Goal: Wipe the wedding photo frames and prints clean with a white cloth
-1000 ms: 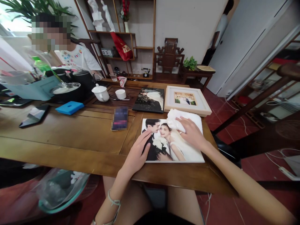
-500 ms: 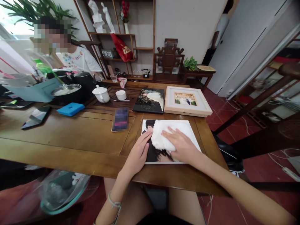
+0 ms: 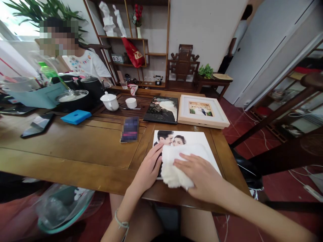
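A photo panel [image 3: 156, 134] showing a couple lies flat near the table's front edge. Over its lower part is a fluffy white cloth [image 3: 173, 169], whose near end hangs past the panel's edge. My right hand [image 3: 199, 171] has the cloth under its fingers and presses it down; the thumb is mostly hidden. Along the panel's left side rests my left hand [image 3: 150, 164], fingers stretched out and lying flat, the tips beside the cloth. Cloth and hands cover much of the picture.
Behind the panel lie a dark photo panel [image 3: 161, 110] and a pale wooden frame [image 3: 222, 117]. Leftward are a phone [image 3: 129, 129], a blue sponge [image 3: 76, 117], a white lidded cup [image 3: 110, 101] and a black pot [image 3: 73, 103]. A person [image 3: 87, 62] sits across the table.
My right hand has drawn the white cloth down the panel toward me, uncovering the faces in the picture. My left hand stays at the panel's left side.
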The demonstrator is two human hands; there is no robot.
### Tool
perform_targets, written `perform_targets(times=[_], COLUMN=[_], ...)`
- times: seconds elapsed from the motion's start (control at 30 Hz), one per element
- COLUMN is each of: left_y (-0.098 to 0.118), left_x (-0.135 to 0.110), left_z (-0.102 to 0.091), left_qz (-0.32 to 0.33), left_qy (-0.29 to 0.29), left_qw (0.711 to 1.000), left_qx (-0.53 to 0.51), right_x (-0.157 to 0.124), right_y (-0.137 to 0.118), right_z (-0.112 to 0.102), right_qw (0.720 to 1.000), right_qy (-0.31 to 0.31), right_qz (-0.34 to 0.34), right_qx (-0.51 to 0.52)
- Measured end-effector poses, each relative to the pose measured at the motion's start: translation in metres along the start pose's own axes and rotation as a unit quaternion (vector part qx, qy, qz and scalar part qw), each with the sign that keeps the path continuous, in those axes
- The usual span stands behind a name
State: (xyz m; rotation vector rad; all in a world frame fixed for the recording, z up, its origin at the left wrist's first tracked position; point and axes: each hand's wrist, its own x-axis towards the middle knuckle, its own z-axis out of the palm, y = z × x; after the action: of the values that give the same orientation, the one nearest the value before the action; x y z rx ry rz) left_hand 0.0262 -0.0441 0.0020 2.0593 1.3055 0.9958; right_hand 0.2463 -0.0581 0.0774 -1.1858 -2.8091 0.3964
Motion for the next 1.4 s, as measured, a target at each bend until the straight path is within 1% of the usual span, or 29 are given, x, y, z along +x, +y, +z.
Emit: perform_targets(times=[0.1,0.17,0.23,0.27,0.3,0.37,0.5,0.57,0.6,0.67,0.73,0.83,0.93,1.0,1.07,1.13,1.23,1.33,1.4], left_y=[-0.002,-0.002,-0.001,-0.001,-0.001,0.000,0.000,0.001,0.001,0.002,0.002,0.002,0.001,0.000,0.000,0.000,-0.001,-0.002,-0.002], left_x=[-0.001,-0.001,-0.001,-0.001,-0.001,0.000,0.001,0.001,0.001,0.001,0.001,0.001,0.001,0.002,0.002,0.002,0.001,-0.001,-0.002], left_z=[0.001,0.001,0.001,0.001,0.001,0.001,0.000,0.000,-0.001,-0.001,-0.001,-0.001,0.000,0.000,0.000,0.000,0.000,0.001,0.001], left_qz=[-0.001,-0.004,-0.005,-0.005,-0.004,-0.001,0.007,0.002,-0.002,-0.009,-0.007,0.007,0.016,0.018,0.019,0.017,0.021,0.039,0.039], left_qy=[0.006,0.008,0.007,0.006,0.006,0.007,0.006,0.005,0.005,0.006,0.006,0.009,0.011,0.010,0.010,0.015,0.019,0.012,0.006], left_qw=[1.000,1.000,1.000,1.000,1.000,1.000,1.000,1.000,1.000,1.000,1.000,1.000,1.000,1.000,1.000,1.000,1.000,0.999,0.999], left_qx=[0.010,0.012,0.010,0.008,0.006,0.001,-0.005,-0.006,-0.006,-0.005,-0.002,0.001,0.005,0.006,0.007,0.007,0.003,0.004,0.012], right_x=[0.025,0.043,0.056,0.059,0.060,0.053,0.017,-0.003,-0.010,-0.016,-0.009,0.018,0.052,0.068,0.073,0.066,0.038,0.006,-0.006], right_y=[0.039,0.063,0.076,0.077,0.074,0.058,0.010,-0.008,-0.013,-0.013,-0.002,0.028,0.055,0.064,0.064,0.055,0.030,0.008,0.003], right_z=[-0.007,-0.006,-0.002,0.000,0.002,0.005,-0.001,-0.007,-0.010,-0.014,-0.016,-0.012,-0.007,-0.006,-0.006,-0.007,-0.009,-0.014,-0.020], right_qw=[0.998,0.995,0.991,0.990,0.990,0.994,0.999,0.999,0.999,0.998,0.999,0.999,0.998,0.997,0.997,0.998,0.998,0.998,0.999], right_qy=[0.046,0.083,0.110,0.112,0.103,0.063,0.003,-0.017,-0.024,-0.029,-0.013,0.030,0.067,0.079,0.076,0.055,0.017,-0.009,-0.027], right_qz=[0.037,0.054,0.068,0.073,0.073,0.059,-0.008,-0.037,-0.046,-0.047,-0.019,0.022,0.018,0.014,0.001,-0.024,-0.055,-0.054,-0.038], right_qx=[-0.014,-0.025,-0.040,-0.050,-0.059,-0.066,-0.040,-0.016,-0.002,0.024,0.034,0.014,-0.002,-0.002,-0.001,0.002,0.012,0.005,-0.008])
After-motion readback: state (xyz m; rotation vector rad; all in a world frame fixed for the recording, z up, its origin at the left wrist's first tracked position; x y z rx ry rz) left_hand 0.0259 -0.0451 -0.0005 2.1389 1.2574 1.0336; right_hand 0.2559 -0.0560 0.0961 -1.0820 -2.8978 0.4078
